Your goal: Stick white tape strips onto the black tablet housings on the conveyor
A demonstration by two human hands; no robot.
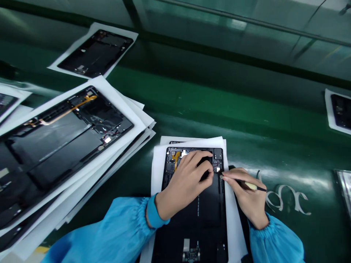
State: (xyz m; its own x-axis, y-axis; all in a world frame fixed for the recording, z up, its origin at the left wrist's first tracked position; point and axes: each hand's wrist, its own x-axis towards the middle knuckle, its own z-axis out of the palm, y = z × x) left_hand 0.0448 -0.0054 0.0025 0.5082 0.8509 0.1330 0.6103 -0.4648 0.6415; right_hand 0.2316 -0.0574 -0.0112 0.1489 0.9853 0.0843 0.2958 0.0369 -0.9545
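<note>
An opened tablet (192, 223), black inside, lies on white sheets with its long side running away from me. My left hand (189, 179) is over its upper half. The thumb and a bent finger come together in a pinch near a small white connector (218, 169), while another finger stretches toward the top right corner. Whatever is in the pinch is too small to make out. My right hand (249, 193) grips slim dark tweezers (251, 186) with a pale yellow section, their tip at the tablet's right edge. An orange flex cable (177, 157) shows beside my left knuckles.
On the left rises a stack of opened tablets (68, 135) between white sheets (137, 128). Another tablet (95, 53) lies farther back, and one (341, 109) at the far right. Curled white strips (287, 193) rest on the green table (246, 120) beside my right hand.
</note>
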